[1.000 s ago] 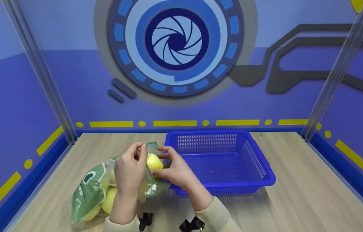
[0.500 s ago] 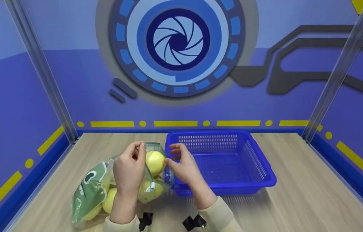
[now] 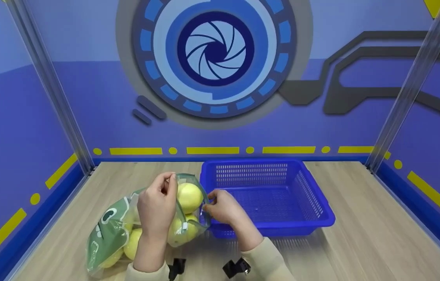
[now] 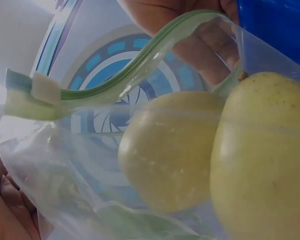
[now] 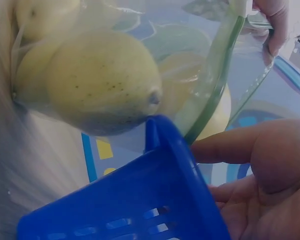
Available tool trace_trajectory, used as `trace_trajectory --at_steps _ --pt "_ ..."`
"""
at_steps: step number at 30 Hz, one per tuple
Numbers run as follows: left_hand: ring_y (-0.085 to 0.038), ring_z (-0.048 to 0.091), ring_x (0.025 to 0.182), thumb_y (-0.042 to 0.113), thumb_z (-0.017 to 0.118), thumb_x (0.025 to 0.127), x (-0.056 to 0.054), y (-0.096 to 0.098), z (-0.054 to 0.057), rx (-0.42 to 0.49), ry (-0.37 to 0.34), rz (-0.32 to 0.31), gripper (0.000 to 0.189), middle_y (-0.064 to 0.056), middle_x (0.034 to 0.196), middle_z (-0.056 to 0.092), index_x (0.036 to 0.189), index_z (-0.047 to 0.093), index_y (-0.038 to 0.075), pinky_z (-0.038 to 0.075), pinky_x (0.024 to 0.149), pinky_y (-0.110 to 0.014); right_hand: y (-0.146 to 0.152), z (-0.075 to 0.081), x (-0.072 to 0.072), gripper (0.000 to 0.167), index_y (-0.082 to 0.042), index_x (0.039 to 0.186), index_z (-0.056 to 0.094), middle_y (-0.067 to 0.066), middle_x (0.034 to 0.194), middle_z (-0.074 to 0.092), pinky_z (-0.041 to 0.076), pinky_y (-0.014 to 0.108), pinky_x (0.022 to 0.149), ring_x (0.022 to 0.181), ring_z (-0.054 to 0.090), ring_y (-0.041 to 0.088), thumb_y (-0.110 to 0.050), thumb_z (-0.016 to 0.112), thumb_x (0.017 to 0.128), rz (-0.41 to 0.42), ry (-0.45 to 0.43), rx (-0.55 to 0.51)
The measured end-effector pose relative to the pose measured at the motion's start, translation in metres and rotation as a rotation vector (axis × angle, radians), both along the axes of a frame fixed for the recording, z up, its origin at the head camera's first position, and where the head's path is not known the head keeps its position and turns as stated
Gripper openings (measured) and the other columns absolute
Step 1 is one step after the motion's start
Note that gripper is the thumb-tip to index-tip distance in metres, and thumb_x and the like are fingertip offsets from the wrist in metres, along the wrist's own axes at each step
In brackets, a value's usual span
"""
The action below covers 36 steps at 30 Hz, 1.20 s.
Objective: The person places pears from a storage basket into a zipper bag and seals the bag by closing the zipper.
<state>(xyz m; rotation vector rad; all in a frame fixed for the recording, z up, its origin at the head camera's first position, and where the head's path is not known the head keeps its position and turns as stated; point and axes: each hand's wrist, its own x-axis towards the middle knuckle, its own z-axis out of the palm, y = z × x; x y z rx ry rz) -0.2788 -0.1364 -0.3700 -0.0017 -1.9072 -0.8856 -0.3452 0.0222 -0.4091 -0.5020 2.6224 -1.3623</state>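
Observation:
A clear and green zip bag with a printed cartoon face lies on the table, holding several yellow lemon-like fruits. My left hand pinches the rim of its mouth at the top. At the opposite edge, my right hand pinches the rim between thumb and fingers; in the right wrist view its thumb meets the green zip strip. Between both hands the mouth gapes, and one yellow fruit sits in the opening with another fruit below it. A white slider is on the zip.
A blue perforated basket stands right of the bag, its near left corner close to the right hand. Purple printed panels wall the wooden table at the back and sides. Black wrist mounts show below the hands.
My right hand has drawn back from the fruit to the right and then down onto the bag's rim, so the mouth stands wider and the fruit shows more. The left hand stays put.

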Motion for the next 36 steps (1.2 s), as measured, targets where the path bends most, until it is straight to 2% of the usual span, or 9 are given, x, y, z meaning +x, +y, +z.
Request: trace_trajectory --at_steps 6,11,15,20,23,26,30,33,36 --pt "0.001 0.033 0.052 0.007 0.069 0.095 0.003 0.001 0.002 0.003 -0.011 0.008 0.008 0.000 0.058 0.055 0.094 0.077 0.005 0.031 0.048 -0.023 -0.002 -0.005 -0.001 0.013 -0.001 0.096 0.064 0.004 0.079 0.058 0.050 0.028 0.060 0.067 0.056 0.014 -0.011 0.072 0.093 -0.016 0.021 -0.018" --pt "0.001 0.033 0.051 0.006 0.069 0.095 0.003 0.000 0.002 0.014 -0.017 0.009 0.008 0.000 0.058 0.054 0.094 0.077 0.004 0.030 0.049 -0.023 -0.004 -0.005 0.000 0.012 -0.003 0.088 0.061 0.002 0.076 0.055 0.049 0.027 0.058 0.064 0.054 0.013 -0.011 0.066 0.096 -0.032 0.055 -0.059" --pt "0.001 0.032 0.051 0.005 0.068 0.095 0.005 -0.003 0.005 0.026 -0.011 0.004 0.009 -0.001 0.057 0.054 0.095 0.077 0.003 0.030 0.049 -0.022 -0.006 -0.001 0.002 0.015 -0.004 0.086 0.059 0.000 0.070 0.051 0.047 0.024 0.054 0.058 0.052 0.012 -0.011 0.064 0.099 -0.016 0.067 -0.142" --pt "-0.001 0.033 0.050 0.006 0.067 0.097 0.007 -0.010 0.012 0.050 -0.053 0.007 0.010 -0.002 0.059 0.055 0.096 0.077 0.003 0.030 0.049 -0.021 -0.013 0.009 0.004 0.015 -0.005 0.088 0.055 -0.001 0.063 0.052 0.047 0.023 0.053 0.053 0.052 0.010 -0.010 0.058 0.102 0.016 -0.002 -0.313" --pt "-0.003 0.034 0.048 0.009 0.066 0.099 0.009 -0.018 0.027 0.039 -0.105 0.016 0.013 -0.005 0.059 0.056 0.097 0.076 0.003 0.029 0.047 -0.021 -0.020 0.023 0.002 0.014 -0.005 0.089 0.052 0.000 0.061 0.052 0.047 0.023 0.053 0.051 0.051 0.010 -0.007 0.056 0.102 0.034 -0.039 -0.387" --pt "-0.008 0.039 0.048 0.014 0.063 0.101 0.013 -0.032 0.051 0.005 -0.184 0.050 0.017 -0.007 0.061 0.058 0.099 0.076 0.002 0.031 0.047 -0.023 -0.028 0.044 -0.002 0.014 -0.007 0.089 0.049 0.000 0.060 0.052 0.048 0.023 0.054 0.050 0.051 0.010 -0.005 0.055 0.102 0.033 -0.059 -0.416" --pt "-0.012 0.044 0.048 0.019 0.061 0.102 0.018 -0.056 0.083 -0.035 -0.256 0.116 0.022 -0.013 0.067 0.064 0.102 0.075 0.001 0.034 0.048 -0.027 -0.037 0.079 -0.009 0.013 -0.007 0.091 0.049 0.002 0.061 0.052 0.048 0.025 0.055 0.051 0.050 0.011 -0.004 0.055 0.102 0.042 -0.099 -0.434" --pt "-0.012 0.045 0.050 0.021 0.061 0.102 0.020 -0.078 0.102 -0.025 -0.290 0.163 0.024 -0.015 0.073 0.068 0.104 0.076 0.002 0.035 0.050 -0.029 -0.046 0.108 -0.013 0.011 -0.007 0.093 0.050 0.005 0.066 0.054 0.049 0.025 0.057 0.053 0.051 0.013 -0.005 0.055 0.103 0.063 -0.118 -0.430" --pt "-0.012 0.045 0.052 0.023 0.059 0.103 0.021 -0.100 0.117 0.023 -0.388 0.186 0.027 -0.009 0.068 0.063 0.110 0.076 0.003 0.035 0.052 -0.029 -0.056 0.137 -0.016 0.010 -0.006 0.094 0.051 0.006 0.072 0.057 0.052 0.025 0.059 0.056 0.054 0.013 -0.006 0.055 0.103 0.079 -0.102 -0.403"
